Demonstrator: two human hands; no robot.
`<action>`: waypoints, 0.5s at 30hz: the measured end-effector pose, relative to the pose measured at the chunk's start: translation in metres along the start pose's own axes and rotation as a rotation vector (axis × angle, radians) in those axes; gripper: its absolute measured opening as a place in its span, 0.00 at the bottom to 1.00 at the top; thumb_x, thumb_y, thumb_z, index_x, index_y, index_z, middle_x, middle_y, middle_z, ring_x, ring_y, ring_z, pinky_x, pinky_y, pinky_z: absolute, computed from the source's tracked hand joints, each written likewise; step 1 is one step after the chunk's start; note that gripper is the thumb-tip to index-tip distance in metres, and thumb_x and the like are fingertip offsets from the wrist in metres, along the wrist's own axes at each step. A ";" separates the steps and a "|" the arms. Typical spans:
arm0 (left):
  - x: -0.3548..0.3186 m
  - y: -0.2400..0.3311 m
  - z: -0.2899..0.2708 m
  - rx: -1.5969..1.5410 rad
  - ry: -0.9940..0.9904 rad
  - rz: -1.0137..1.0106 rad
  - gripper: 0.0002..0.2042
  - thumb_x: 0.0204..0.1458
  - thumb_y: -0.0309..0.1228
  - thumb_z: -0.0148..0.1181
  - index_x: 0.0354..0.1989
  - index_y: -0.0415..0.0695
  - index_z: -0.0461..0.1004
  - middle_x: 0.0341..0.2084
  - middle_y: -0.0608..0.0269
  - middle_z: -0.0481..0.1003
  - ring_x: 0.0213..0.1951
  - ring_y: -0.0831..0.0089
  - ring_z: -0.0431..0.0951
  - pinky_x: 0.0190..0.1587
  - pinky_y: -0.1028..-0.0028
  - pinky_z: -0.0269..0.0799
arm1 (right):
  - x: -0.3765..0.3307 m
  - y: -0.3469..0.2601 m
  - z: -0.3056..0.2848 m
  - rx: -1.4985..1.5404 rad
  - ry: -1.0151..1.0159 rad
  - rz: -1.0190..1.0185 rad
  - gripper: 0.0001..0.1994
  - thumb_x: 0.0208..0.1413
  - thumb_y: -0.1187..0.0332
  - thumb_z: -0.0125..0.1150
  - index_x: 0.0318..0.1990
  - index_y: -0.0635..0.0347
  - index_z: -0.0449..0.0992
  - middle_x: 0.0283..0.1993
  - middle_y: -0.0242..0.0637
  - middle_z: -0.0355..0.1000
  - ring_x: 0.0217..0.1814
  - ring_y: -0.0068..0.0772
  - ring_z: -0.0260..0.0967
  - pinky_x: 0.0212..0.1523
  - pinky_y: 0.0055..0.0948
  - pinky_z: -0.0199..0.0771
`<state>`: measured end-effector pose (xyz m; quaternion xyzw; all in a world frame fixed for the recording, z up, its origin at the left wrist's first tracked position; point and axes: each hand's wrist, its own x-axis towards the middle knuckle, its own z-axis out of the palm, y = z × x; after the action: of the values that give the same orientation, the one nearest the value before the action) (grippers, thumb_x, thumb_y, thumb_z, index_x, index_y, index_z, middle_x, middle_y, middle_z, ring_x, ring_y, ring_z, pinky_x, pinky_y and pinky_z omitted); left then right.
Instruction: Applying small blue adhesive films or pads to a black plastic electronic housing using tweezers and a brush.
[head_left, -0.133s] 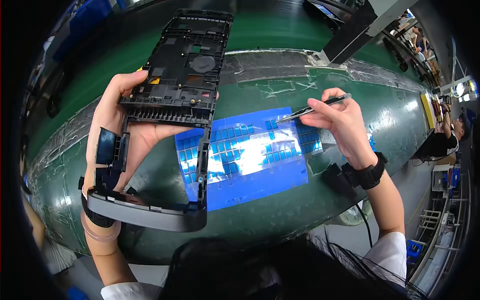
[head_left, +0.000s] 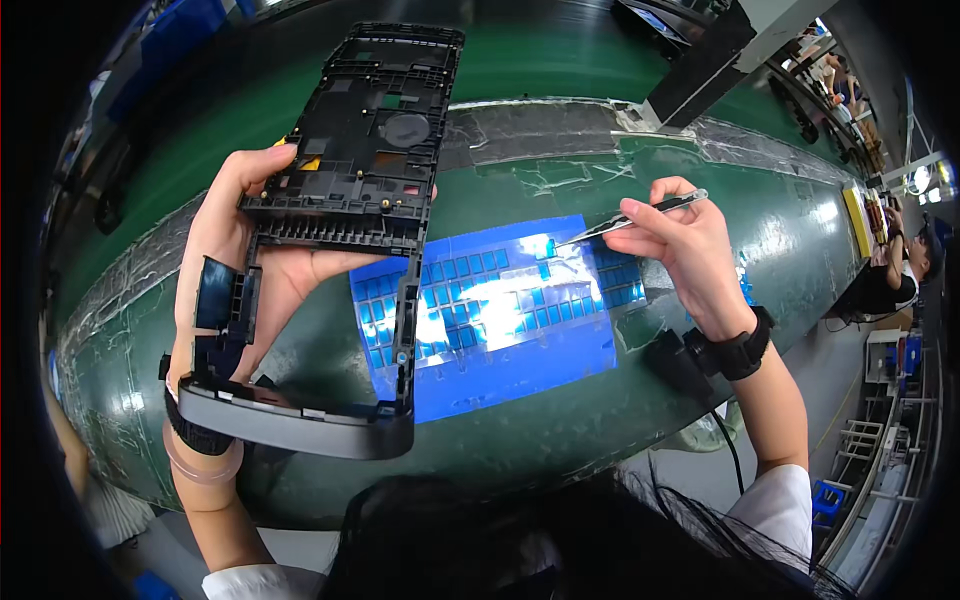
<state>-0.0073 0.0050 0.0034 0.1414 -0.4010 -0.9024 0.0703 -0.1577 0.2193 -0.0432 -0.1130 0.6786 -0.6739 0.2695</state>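
Her left hand (head_left: pixel 235 250) grips a black plastic frame (head_left: pixel 345 210). Her right hand (head_left: pixel 680 250) pinches tweezers (head_left: pixel 625 222) over a blue sticker sheet (head_left: pixel 500 310)

An assembly factory: long green workbench (head_left: pixel 560 160), other seated workers (head_left: pixel 895 270) down the line

On the green table (head_left: pixel 560 440) in front of us lies a blue rectangular sheet (head_left: pixel 520 375), glossy and glaring white in the middle. It carries rows of small blue rectangular stickers (head_left: pixel 465 270), set close together in a grid. Far to our right, near the table's edge, we see a narrow yellow label (head_left: pixel 856 220). We make out no screens or packages.
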 end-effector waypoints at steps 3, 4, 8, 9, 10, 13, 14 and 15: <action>-0.001 0.000 -0.003 -0.016 0.086 0.038 0.15 0.41 0.30 0.38 0.34 0.30 0.58 0.32 0.45 0.63 0.37 0.57 0.64 0.40 0.64 0.60 | -0.006 -0.011 0.005 0.061 -0.022 -0.069 0.09 0.37 0.78 0.50 0.24 0.62 0.56 0.20 0.43 0.65 0.23 0.33 0.66 0.24 0.21 0.69; -0.006 -0.001 0.000 -0.040 0.086 0.039 0.14 0.41 0.29 0.39 0.33 0.31 0.58 0.32 0.47 0.63 0.37 0.59 0.65 0.40 0.65 0.61 | -0.012 -0.019 0.008 0.106 -0.034 -0.119 0.09 0.37 0.78 0.50 0.24 0.61 0.56 0.20 0.43 0.65 0.22 0.33 0.66 0.24 0.22 0.69; -0.017 -0.005 0.012 0.237 0.004 0.164 0.21 0.37 0.25 0.39 0.45 0.37 0.49 0.37 0.55 0.61 0.37 0.69 0.65 0.35 0.74 0.65 | -0.037 -0.054 0.031 0.136 -0.060 -0.325 0.08 0.39 0.78 0.46 0.26 0.60 0.54 0.20 0.40 0.63 0.19 0.31 0.65 0.18 0.20 0.67; -0.018 -0.007 0.020 0.234 -0.020 0.211 0.23 0.35 0.25 0.41 0.44 0.35 0.48 0.37 0.54 0.61 0.36 0.69 0.66 0.35 0.75 0.66 | -0.045 -0.063 0.040 0.118 -0.058 -0.393 0.07 0.40 0.77 0.44 0.27 0.58 0.53 0.20 0.36 0.62 0.18 0.27 0.64 0.16 0.16 0.65; -0.019 -0.009 0.026 0.203 -0.053 0.241 0.24 0.34 0.24 0.41 0.45 0.35 0.48 0.37 0.53 0.60 0.36 0.68 0.66 0.36 0.74 0.65 | -0.052 -0.071 0.051 0.158 -0.024 -0.443 0.07 0.41 0.77 0.43 0.27 0.58 0.52 0.20 0.35 0.61 0.16 0.26 0.63 0.14 0.15 0.64; -0.029 -0.019 0.048 0.090 -0.093 0.307 0.27 0.30 0.19 0.42 0.45 0.33 0.46 0.38 0.50 0.59 0.39 0.64 0.63 0.41 0.71 0.60 | -0.061 -0.079 0.060 0.107 -0.076 -0.596 0.06 0.42 0.76 0.41 0.27 0.58 0.51 0.20 0.37 0.60 0.13 0.25 0.61 0.12 0.15 0.63; -0.036 -0.018 0.053 0.016 -0.136 0.294 0.28 0.29 0.18 0.42 0.46 0.33 0.45 0.39 0.50 0.58 0.41 0.63 0.62 0.44 0.69 0.55 | -0.064 -0.078 0.067 0.114 -0.016 -0.620 0.06 0.42 0.75 0.41 0.26 0.58 0.51 0.19 0.38 0.59 0.11 0.24 0.59 0.10 0.14 0.61; -0.040 -0.020 0.056 0.056 -0.139 0.321 0.29 0.28 0.18 0.43 0.46 0.33 0.44 0.39 0.51 0.58 0.41 0.64 0.62 0.44 0.71 0.55 | -0.067 -0.078 0.073 0.127 -0.019 -0.642 0.06 0.42 0.75 0.41 0.26 0.57 0.51 0.19 0.36 0.59 0.11 0.23 0.58 0.09 0.13 0.61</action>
<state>0.0125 0.0673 0.0325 0.0149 -0.4472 -0.8757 0.1817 -0.0807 0.1866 0.0509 -0.3105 0.5625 -0.7642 0.0560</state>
